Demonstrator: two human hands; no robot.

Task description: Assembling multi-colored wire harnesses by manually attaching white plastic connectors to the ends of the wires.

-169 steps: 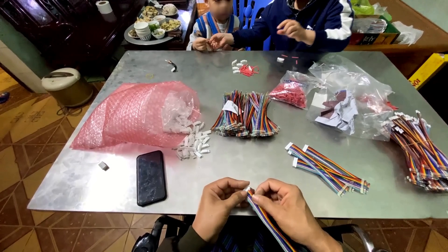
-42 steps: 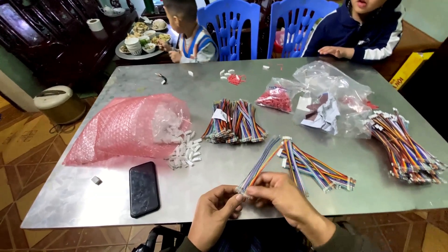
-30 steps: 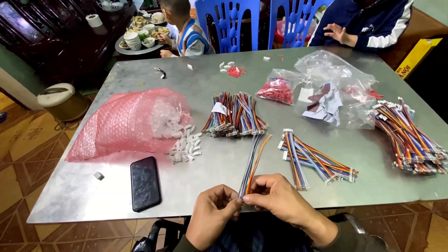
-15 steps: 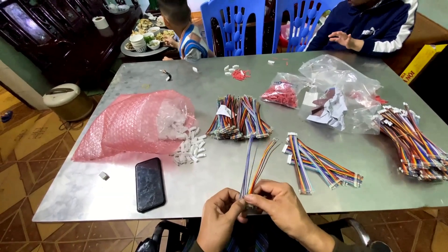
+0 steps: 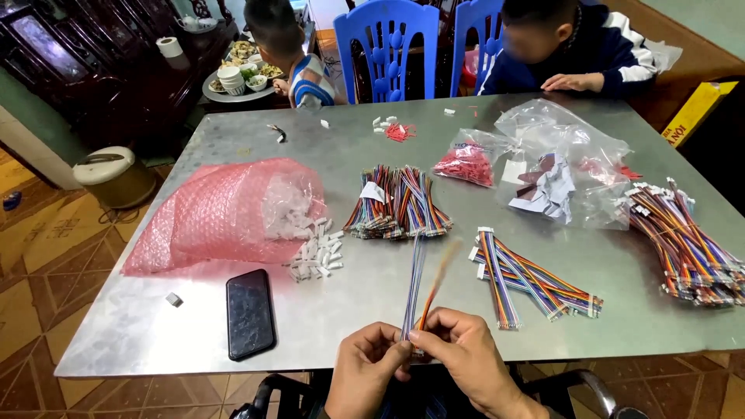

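— Where's the ribbon cable (image 5: 415, 287)?
— Near bench (image 5: 155, 341) edge; left hand (image 5: 366, 372) and right hand (image 5: 463, 363) fingers pinch its lower end.
— Risk?
— Loose strands could splay and tangle, or brush the cable bundle (image 5: 397, 203) beyond.

You're in a home doing piecework: a metal table (image 5: 372, 147) strewn with wire bundles (image 5: 397, 203), dark wooden cabinets (image 5: 85, 54), tiled floor (image 5: 46, 256), and blue plastic chairs (image 5: 384, 43) along the table's far edge.

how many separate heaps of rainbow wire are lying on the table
3: one bundle mid-table, one fanned pile right of the hands, one big heap at the right edge, partly cut off. Bags may hide more.
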